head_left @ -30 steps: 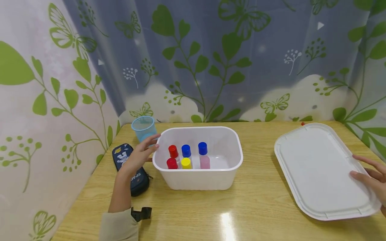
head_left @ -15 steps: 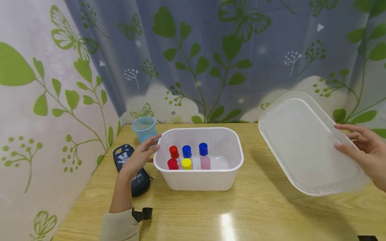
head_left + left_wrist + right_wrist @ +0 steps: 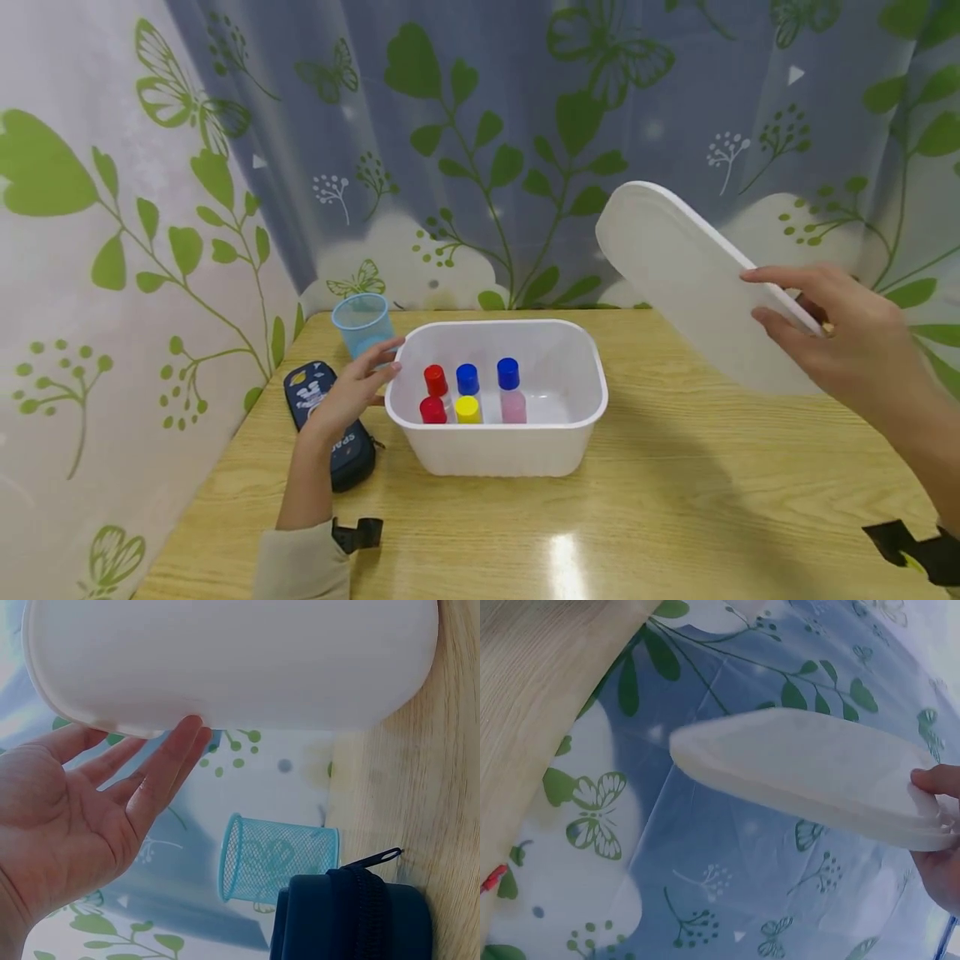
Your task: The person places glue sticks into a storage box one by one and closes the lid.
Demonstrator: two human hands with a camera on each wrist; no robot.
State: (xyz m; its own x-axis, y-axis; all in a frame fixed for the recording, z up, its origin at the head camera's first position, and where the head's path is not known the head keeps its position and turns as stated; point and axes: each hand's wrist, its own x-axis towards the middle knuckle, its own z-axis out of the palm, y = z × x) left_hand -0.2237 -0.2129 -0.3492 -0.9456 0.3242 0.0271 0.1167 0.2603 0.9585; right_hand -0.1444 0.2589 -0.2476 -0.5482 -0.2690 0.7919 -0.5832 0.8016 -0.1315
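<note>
a: the right hand [image 3: 832, 333] grips the white lid [image 3: 690, 275] by its near edge, fingers curled over the top and thumb beneath, holding it tilted in the air above the table's right half, up and to the right of the white bin [image 3: 495, 442]

b: and the left hand [image 3: 348, 392]?

a: it lies flat and relaxed, fingertips touching the bin's left rim, holding nothing. the bin stands near the table's back edge, left of centre, with five small capped bottles [image 3: 468, 393] upright inside

b: what do the wrist views add?

a: the left wrist shows the open palm [image 3: 82, 825] against the bin's outer wall, with the blue mesh cup [image 3: 277, 859] and the dark zip case [image 3: 352, 915] just beside it near the table's left edge. the right wrist shows the lid [image 3: 810, 772] from below, edge-on

b: open room?

a: bare wood [image 3: 750, 483] lies between the bin and the table's right edge
</note>
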